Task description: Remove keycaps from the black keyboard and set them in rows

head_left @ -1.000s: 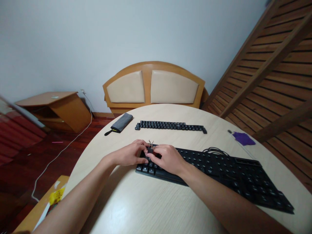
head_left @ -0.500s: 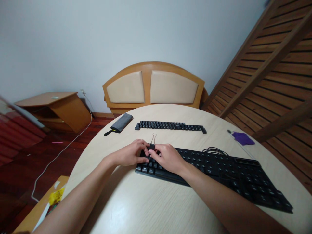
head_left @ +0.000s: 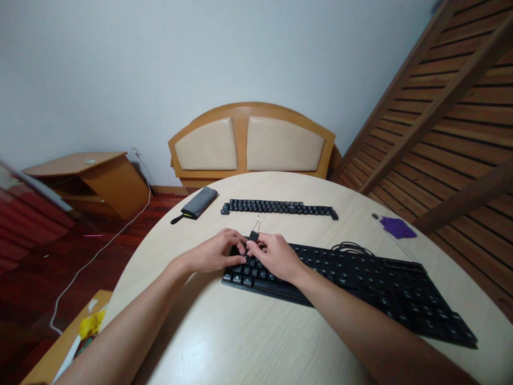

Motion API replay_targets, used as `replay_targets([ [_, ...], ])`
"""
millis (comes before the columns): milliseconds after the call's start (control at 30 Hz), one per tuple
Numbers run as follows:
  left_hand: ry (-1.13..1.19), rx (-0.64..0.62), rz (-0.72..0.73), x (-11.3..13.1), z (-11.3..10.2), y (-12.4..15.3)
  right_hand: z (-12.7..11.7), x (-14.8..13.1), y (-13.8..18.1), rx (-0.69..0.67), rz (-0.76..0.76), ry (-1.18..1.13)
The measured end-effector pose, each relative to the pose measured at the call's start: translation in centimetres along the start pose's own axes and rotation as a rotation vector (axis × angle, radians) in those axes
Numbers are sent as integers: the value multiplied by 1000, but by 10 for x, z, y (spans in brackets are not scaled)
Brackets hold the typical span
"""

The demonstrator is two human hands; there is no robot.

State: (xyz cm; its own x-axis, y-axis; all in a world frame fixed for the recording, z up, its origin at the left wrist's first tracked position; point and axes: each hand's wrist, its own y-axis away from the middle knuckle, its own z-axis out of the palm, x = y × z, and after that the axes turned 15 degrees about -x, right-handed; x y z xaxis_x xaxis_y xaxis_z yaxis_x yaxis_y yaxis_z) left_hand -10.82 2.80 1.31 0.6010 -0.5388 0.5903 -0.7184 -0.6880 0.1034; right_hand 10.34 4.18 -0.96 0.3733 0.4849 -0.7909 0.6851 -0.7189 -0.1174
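R hand (head_left: 274,256) pinched small black binder clip w/ silver wire handles (head_left: 253,235) at left end of black plastic keyboard (head_left: 360,278). L hand (head_left: 214,254) braced on adjacent keys; grip unclear. Recommended: lift clip vertically, no twisting.

at mid-frame, the right hand (head_left: 274,255) pinches a black binder clip (head_left: 253,235) over the left end of a black keyboard (head_left: 360,278) on the table (head_left: 240,342). the left hand (head_left: 218,255) has its fingertips just beside the clip. a row of keycaps (head_left: 278,207) lies above.

The right hand (head_left: 276,256) hides the binder clip's (head_left: 253,235) mouth; keyboard (head_left: 360,278) legends unreadable.
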Motion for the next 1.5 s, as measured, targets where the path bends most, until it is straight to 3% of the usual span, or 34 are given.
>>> replay_targets([
  [267,203,148,-57,-1,6,-9,-3,3,-2,134,2,-83],
  [400,390,206,-21,-4,11,-15,-4,4,-2,187,12,-67],
  [533,437,307,18,-10,16,-17,-4,5,-3,202,25,-74],
  [1033,17,265,111,-7,15,-14,-3,12,-7,207,-9,-213],
  [1500,-310,331,140,-5,20,-15,-1,14,-9,202,12,-253],
])
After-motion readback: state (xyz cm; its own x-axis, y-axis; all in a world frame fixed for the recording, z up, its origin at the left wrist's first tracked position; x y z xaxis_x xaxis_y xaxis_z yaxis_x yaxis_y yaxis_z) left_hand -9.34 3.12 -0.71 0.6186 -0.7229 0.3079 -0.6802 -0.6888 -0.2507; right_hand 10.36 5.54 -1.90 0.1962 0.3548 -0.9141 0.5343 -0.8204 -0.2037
